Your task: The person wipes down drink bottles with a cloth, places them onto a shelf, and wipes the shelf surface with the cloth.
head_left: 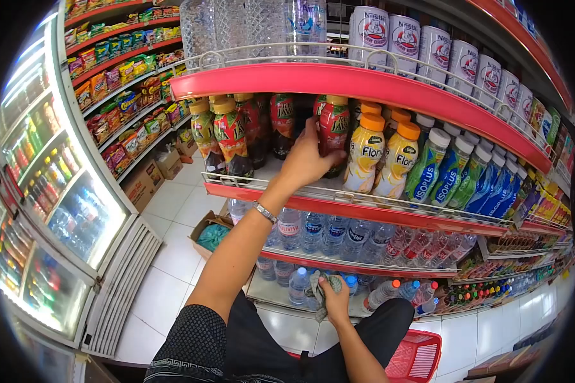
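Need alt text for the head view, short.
A person's left hand grips a red-labelled bottle on a drinks shelf in a shop; the right hand holds a grey cloth lower down. A lit glass-door fridge stands at left.

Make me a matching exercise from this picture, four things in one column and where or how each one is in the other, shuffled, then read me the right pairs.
Things:
1. Left hand
2. Cloth
3. Basket
4. Cans

Places and states:
A. Red, at the bottom of the picture
B. White, on the shelf above the Java bottle
C. Bunched up in the right hand
D. Around a red-labelled bottle

Right pairs: 1-D, 2-C, 3-A, 4-B.
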The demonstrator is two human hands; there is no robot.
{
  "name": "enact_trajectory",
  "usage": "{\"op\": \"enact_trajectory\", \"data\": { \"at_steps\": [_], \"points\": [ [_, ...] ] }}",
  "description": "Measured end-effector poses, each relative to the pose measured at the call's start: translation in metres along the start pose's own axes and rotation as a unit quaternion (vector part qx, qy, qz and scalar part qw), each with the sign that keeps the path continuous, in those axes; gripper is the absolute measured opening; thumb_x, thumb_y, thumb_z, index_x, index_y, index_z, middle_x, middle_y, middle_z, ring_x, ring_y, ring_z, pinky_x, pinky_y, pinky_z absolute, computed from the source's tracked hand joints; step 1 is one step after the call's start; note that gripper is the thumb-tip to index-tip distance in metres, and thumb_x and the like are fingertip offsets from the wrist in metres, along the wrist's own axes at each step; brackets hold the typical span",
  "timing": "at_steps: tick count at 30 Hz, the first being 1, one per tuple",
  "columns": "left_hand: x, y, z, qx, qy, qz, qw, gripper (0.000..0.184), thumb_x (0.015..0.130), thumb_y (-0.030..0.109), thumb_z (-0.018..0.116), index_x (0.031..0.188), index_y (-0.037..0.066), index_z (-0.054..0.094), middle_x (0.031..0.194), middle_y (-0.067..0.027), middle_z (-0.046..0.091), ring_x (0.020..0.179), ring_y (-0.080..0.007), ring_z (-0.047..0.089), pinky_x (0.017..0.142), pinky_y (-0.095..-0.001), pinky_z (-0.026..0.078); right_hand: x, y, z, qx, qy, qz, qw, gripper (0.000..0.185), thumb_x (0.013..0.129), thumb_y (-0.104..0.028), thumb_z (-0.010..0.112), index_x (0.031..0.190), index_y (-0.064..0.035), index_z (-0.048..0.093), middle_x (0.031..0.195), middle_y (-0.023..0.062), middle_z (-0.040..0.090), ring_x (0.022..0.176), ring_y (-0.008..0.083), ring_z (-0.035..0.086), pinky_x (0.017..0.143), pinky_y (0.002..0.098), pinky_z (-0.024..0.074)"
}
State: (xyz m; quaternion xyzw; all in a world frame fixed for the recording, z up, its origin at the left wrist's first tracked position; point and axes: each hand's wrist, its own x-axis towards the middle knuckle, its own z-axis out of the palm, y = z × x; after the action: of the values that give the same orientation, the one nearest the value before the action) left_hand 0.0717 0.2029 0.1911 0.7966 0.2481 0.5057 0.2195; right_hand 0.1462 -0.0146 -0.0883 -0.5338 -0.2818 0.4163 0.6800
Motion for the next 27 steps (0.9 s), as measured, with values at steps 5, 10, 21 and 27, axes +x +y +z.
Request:
{"op": "enact_trajectory", "data": {
  "at_steps": [5, 10, 21, 27],
  "points": [
    [-0.01, -0.001, -0.001, 0.025, 0.023, -0.036, 0.999, 0.067, 0.082, 0.01, 0.073, 0.134, -0.003, 0.032, 0.116, -0.0259, 0.061, 0.11, -0.0349, 0.063, 0.091, -0.0392, 0.049, -0.001, -0.004, -0.002, -0.009, -0.005, -0.003, 1.0, 0.021, 0.086, -0.017, 0.076, 0.094, -0.0017, 0.064, 0.083, 0.001, 0.065, 0.073, 0.0077, 0.058, 0.067, 0.0232, 0.0455],
    [-0.042, 0.014, -0.007, -0.101, 0.149, 0.067, 0.981, 0.062, 0.087, 0.003, 0.067, 0.136, -0.001, 0.029, 0.122, -0.0232, 0.055, 0.113, -0.0341, 0.059, 0.097, -0.0415, 0.046, -0.003, -0.003, 0.003, -0.037, -0.008, -0.001, 0.999, 0.017, 0.087, -0.015, 0.075, 0.091, -0.0037, 0.063, 0.079, -0.0011, 0.062, 0.071, 0.0072, 0.057, 0.065, 0.0232, 0.0451],
    [-0.188, 0.045, -0.024, -0.349, 0.113, -0.046, 0.929, 0.064, 0.1, 0.018, 0.041, 0.152, -0.003, 0.011, 0.149, -0.0163, 0.033, 0.135, -0.0253, 0.038, 0.114, -0.0382, 0.025, 0.0, 0.006, -0.008, 0.102, -0.003, 0.114, 0.988, 0.02, 0.09, -0.017, 0.068, 0.105, -0.0066, 0.061, 0.094, 0.004, 0.065, 0.083, 0.0157, 0.062, 0.076, 0.0282, 0.0503],
    [-0.285, 0.014, 0.023, -0.517, 0.032, -0.4, 0.756, 0.057, 0.105, 0.035, 0.038, 0.15, 0.0, 0.027, 0.142, -0.0085, 0.045, 0.128, -0.0155, 0.045, 0.108, -0.0303, 0.034, -0.019, -0.026, -0.002, 0.211, 0.012, -0.119, 0.97, 0.042, 0.094, -0.029, 0.049, 0.127, -0.0038, 0.052, 0.121, 0.0098, 0.059, 0.114, 0.0254, 0.057, 0.102, 0.0361, 0.0422]
  ]
}}
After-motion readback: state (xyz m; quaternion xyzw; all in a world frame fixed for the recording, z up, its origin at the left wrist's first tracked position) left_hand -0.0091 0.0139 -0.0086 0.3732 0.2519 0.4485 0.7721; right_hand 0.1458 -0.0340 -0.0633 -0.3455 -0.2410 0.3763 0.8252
